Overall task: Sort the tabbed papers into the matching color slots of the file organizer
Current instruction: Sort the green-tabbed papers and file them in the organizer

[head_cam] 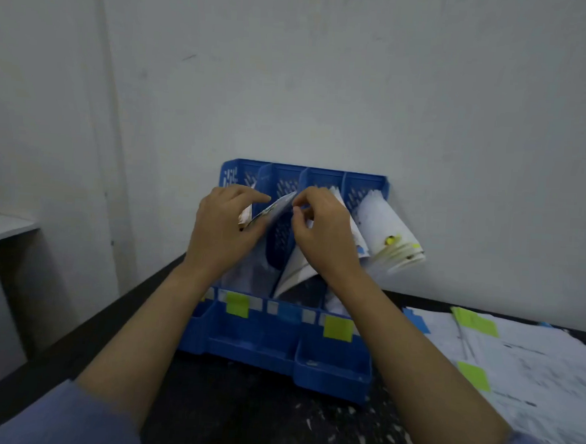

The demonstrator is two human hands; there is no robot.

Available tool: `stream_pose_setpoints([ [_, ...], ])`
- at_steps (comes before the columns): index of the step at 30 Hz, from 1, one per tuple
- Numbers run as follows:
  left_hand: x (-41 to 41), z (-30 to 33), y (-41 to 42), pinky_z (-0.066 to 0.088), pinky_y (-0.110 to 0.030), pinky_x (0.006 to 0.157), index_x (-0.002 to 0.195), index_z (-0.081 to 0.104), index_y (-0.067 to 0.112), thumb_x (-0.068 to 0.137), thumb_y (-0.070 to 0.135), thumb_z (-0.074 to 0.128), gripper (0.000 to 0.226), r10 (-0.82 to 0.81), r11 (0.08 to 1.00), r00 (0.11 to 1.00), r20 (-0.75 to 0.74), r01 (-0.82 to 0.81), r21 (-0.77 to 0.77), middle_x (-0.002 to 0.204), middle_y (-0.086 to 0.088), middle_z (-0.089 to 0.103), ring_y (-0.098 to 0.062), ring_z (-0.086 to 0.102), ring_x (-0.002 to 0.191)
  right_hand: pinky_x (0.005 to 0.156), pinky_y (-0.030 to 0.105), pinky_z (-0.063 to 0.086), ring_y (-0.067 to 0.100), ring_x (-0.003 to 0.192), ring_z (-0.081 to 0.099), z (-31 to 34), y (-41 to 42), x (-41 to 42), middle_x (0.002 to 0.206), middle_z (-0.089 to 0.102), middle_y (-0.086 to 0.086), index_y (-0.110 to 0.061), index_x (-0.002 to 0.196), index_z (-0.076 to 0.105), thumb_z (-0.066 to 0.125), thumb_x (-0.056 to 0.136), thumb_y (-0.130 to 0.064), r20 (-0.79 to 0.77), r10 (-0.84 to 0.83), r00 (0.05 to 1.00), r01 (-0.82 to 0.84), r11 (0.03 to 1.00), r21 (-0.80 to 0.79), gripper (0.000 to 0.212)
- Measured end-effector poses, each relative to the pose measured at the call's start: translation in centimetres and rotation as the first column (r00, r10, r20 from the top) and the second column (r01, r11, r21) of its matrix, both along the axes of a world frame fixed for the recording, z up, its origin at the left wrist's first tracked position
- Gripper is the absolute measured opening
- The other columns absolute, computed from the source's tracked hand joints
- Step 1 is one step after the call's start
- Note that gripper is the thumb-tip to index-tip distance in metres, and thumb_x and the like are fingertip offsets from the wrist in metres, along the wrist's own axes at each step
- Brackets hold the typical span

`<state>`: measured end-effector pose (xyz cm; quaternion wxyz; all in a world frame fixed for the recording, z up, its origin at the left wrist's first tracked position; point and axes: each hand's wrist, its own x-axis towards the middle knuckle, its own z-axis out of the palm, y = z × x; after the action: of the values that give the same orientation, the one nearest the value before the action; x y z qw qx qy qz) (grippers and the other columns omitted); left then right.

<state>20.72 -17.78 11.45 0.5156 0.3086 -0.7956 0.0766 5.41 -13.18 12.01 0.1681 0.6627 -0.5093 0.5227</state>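
Paper (271,210) is pinched above the blue file organizer (330,371) between the curled fingers of the left hand (222,231) and the right hand (325,234), while tabbed papers (523,366) are spread on the table further right.

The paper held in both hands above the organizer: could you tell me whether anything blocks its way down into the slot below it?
Nothing solid does. The paper, pinched by the left hand and right hand, hangs over the blue organizer. A leaning white sheet already sits in the neighbouring slot and may crowd the entry.
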Motion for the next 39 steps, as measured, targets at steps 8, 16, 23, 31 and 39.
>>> stream_pose_setpoints([
  [8, -5.3, -0.9, 7.2, 0.031, -0.017, 0.083, 0.095, 0.066, 0.012, 0.086, 0.012, 0.060, 0.011, -0.197, 0.980, 0.973, -0.123, 0.199, 0.006, 0.096, -0.004, 0.062, -0.020, 0.051, 0.094, 0.068, 0.027, 0.046, 0.013, 0.075, 0.056, -2.5, 10.4, -6.7, 0.085, 0.062, 0.009, -0.004, 0.085, 0.061, 0.057, 0.083, -0.002, 0.034, -0.095, 0.995, 0.096, 0.995, -0.036, 0.005],
  [16, -14.0, -6.0, 13.9, 0.045, -0.023, 0.080, 0.092, 0.067, 0.016, 0.087, 0.011, 0.061, 0.010, -0.521, 0.820, 0.852, -0.044, 0.515, 0.250, 0.090, 0.003, 0.063, -0.009, 0.055, 0.089, 0.074, 0.016, 0.040, 0.008, 0.086, 0.054, -8.7, 20.5, -15.9, 0.098, 0.058, -0.003, -0.017, 0.096, 0.059, 0.059, 0.087, -0.013, 0.029, -0.323, 0.946, 0.299, 0.903, 0.309, 0.010],
  [23, -21.6, -11.9, 15.1, 0.044, -0.021, 0.081, 0.113, 0.060, 0.028, 0.086, 0.028, 0.063, 0.027, -0.574, 0.664, 0.816, 0.063, 0.419, 0.619, 0.107, 0.010, 0.058, -0.009, 0.053, 0.101, 0.096, 0.029, 0.038, 0.017, 0.118, 0.046, -14.0, 27.9, -23.5, 0.127, 0.047, -0.001, -0.019, 0.121, 0.052, 0.057, 0.090, -0.031, -0.109, -0.481, 0.870, 0.438, 0.652, 0.619, 0.033],
  [31, -26.5, -14.8, 13.8, 0.039, -0.038, 0.101, 0.139, 0.038, 0.021, 0.079, 0.054, 0.064, 0.073, -0.476, 0.654, 0.831, 0.287, 0.117, 0.747, 0.129, -0.006, 0.044, -0.022, 0.039, 0.124, 0.114, 0.047, 0.003, 0.016, 0.144, 0.006, -17.4, 30.6, -25.4, 0.157, 0.005, 0.000, -0.030, 0.144, 0.021, 0.031, 0.095, -0.053, -0.267, -0.568, 0.778, 0.538, 0.384, 0.751, 0.055],
  [39, -27.3, -15.9, 14.2, 0.038, -0.038, 0.093, 0.103, 0.062, 0.029, 0.073, 0.039, 0.075, 0.034, -0.431, 0.692, 0.881, 0.193, 0.186, 0.698, 0.107, 0.005, 0.046, -0.012, 0.039, 0.106, 0.114, 0.047, 0.002, 0.016, 0.143, 0.006, -17.6, 31.2, -25.2, 0.155, 0.012, 0.000, -0.032, 0.140, 0.026, 0.030, 0.095, -0.052, -0.257, -0.540, 0.801, 0.508, 0.388, 0.769, 0.050],
])
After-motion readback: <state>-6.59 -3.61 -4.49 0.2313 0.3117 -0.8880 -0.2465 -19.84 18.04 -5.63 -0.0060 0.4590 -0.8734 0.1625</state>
